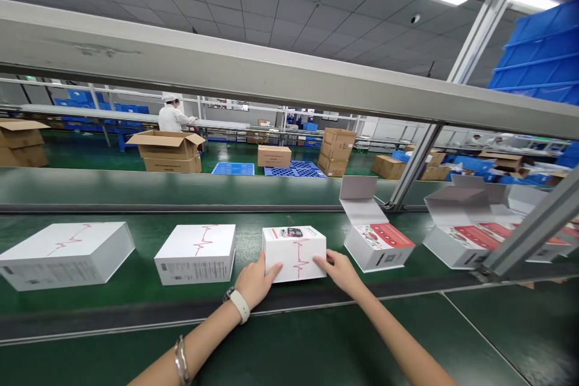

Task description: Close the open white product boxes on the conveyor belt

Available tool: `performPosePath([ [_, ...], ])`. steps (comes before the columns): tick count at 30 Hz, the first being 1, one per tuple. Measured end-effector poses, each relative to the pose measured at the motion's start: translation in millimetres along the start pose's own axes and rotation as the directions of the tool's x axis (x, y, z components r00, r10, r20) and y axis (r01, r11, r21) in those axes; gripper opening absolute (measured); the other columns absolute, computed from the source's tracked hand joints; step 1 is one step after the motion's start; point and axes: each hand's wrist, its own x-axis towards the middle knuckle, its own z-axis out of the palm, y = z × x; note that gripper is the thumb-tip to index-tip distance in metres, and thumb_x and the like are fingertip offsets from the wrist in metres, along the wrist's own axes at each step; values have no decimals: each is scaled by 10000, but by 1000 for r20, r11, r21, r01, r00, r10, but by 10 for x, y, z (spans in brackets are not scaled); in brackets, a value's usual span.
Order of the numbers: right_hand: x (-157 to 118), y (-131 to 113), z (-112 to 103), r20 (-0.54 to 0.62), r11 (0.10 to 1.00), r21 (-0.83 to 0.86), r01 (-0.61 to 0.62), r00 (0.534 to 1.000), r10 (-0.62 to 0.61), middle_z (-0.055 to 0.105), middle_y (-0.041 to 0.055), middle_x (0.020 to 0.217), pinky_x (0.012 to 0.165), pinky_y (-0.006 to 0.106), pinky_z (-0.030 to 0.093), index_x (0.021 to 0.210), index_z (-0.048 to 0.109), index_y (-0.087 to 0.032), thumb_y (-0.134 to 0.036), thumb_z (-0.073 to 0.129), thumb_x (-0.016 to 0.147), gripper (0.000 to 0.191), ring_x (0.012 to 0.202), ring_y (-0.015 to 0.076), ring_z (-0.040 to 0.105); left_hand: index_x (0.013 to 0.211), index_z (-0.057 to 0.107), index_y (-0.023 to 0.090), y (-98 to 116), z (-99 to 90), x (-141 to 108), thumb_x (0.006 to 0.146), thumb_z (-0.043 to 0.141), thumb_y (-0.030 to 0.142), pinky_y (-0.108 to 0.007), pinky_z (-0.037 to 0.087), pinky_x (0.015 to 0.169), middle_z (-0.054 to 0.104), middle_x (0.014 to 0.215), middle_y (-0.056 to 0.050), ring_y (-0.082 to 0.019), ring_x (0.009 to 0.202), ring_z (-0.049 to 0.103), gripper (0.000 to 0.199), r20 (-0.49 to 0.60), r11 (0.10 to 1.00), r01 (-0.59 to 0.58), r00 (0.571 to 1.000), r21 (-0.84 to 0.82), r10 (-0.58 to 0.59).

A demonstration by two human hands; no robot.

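A closed white box (294,253) with a red heartbeat line and a small product picture on its lid sits on the green conveyor belt (136,307). My left hand (257,280) presses against its left side, and a white watch and a silver bangle show on that wrist. My right hand (337,271) has its fingers on the box's right front edge. Two closed white boxes (195,254) (67,256) lie to the left. To the right stands an open box (377,247) with its lid raised and red printing inside, and a second open box (470,235) lies beyond it.
A metal frame rail (226,72) crosses above the belt, with a second green belt (181,187) behind it. Further off, a person in white (174,114) stands among cardboard cartons (165,151). Blue stacked crates (543,54) fill the upper right, and a slanted metal post (525,235) stands at right.
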Motion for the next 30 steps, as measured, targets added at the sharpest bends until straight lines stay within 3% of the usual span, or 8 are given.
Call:
performPosePath([
  [4,166,-327,-90,16,976,-204,-79,996,84,541,50,531,481,264,287,497,480,-193,-586,366,787,502,532,197,512,812,572,156,34,-259,93,788,180,648,-386,403,705,621,892,-166,-339,862,570,630,-54,992,14,999,126,-8],
  [9,329,-517,-43,74,965,-247,-89,991,110,582,80,576,491,262,294,497,483,-192,-561,368,805,495,569,214,547,709,540,171,-21,-443,184,785,190,645,-379,410,667,622,882,-150,-331,847,573,594,-27,993,35,999,115,-32],
  [16,308,-649,89,76,972,-226,-68,993,87,623,89,667,527,257,326,601,584,-174,-529,375,819,467,648,219,579,851,562,163,-138,-491,72,807,179,599,-412,409,709,616,902,-146,-337,878,564,582,-44,981,87,996,171,-81],
  [19,288,-606,16,52,983,-180,-47,997,57,638,56,723,540,258,347,761,627,-203,-549,393,800,419,682,216,584,1087,494,134,-154,-536,35,815,209,559,-441,408,733,565,1068,-161,-351,946,532,579,-162,949,79,986,306,-30],
  [22,381,-346,-306,-208,993,-114,-33,978,9,641,39,816,639,287,391,944,596,-231,-519,366,819,388,770,219,578,1258,349,113,-19,-649,124,813,292,514,-437,352,871,408,1281,-138,-328,1117,410,602,-354,918,-74,908,390,224],
  [24,501,-46,-637,-454,997,-62,-52,891,18,628,61,911,760,320,392,956,589,-212,-479,352,825,380,874,230,555,1250,363,128,196,-742,331,816,305,524,-402,314,931,426,1269,-118,-294,1150,382,591,-381,931,-203,870,303,314],
  [27,638,490,-1095,-647,990,32,-139,752,127,594,102,1012,877,365,354,945,594,-185,-481,370,792,401,992,264,505,1140,450,147,644,-822,895,820,305,545,-351,351,905,537,1138,-113,-271,1085,460,531,-213,965,-250,950,-81,229],
  [30,585,1014,-1229,-704,966,124,-227,666,247,587,132,1024,830,393,398,990,567,-169,-524,252,810,507,979,284,520,1071,479,124,1066,-760,1606,834,258,548,-336,429,797,595,1029,-132,-262,941,562,534,39,941,-107,991,-320,126],
])
